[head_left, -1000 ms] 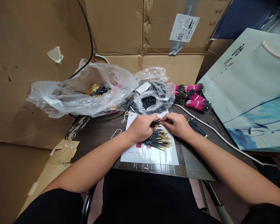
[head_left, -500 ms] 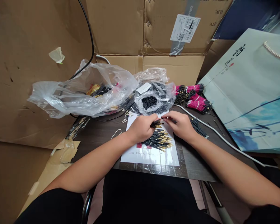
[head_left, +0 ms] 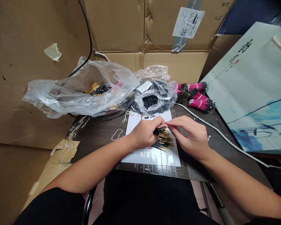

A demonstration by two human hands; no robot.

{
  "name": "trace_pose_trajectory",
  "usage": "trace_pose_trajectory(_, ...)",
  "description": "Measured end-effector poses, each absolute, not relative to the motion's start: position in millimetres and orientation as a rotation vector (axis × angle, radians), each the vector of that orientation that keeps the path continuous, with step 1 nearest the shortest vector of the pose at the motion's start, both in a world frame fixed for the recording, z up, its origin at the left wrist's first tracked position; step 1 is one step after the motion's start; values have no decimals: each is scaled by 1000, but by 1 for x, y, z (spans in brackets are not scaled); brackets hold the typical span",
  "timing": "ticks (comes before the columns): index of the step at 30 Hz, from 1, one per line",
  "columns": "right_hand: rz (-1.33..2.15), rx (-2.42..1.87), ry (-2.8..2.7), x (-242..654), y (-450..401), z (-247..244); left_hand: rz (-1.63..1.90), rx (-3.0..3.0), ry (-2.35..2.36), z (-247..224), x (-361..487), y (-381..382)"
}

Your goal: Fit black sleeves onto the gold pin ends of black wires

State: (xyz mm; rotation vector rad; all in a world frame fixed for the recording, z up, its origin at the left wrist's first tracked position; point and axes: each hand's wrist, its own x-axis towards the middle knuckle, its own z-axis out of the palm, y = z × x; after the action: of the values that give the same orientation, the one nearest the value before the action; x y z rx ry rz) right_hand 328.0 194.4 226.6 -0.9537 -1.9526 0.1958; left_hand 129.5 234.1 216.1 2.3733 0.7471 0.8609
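Presently — left hand [head_left: 145, 134]: gripping a bundle of gold-tipped black wires [head_left: 164, 140].
Right hand [head_left: 189, 136]: reaching in, fingertips [head_left: 170, 123] pinching at the bundle's end — grip unclear.
Bundle: lying partly on a white sheet [head_left: 150, 159], on the table [head_left: 194, 168].
Beyond: pink wires [head_left: 200, 104].

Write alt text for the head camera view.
The left hand pinches a bunch of gold-tipped black wires above a white printed sheet, the right hand close by. Pink-and-black wire bundles lie beyond, beside a clear plastic bag.
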Motion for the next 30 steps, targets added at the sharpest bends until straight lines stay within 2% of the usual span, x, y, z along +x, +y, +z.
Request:
trace_pose_trajectory(9,199,-896,-1982,335,194,225,698,2312,686,220,130,236)
trace_pose_trajectory(19,374,-879,-1956,340,194,227,633,2293,686,227,133,232)
trace_pose_trajectory(25,286,-1079,-1825,340,192,222,574,2397,776,223,132,234)
trace_pose_trajectory(30,278,-999,-1790,338,191,227,593,2539,879,218,131,236)
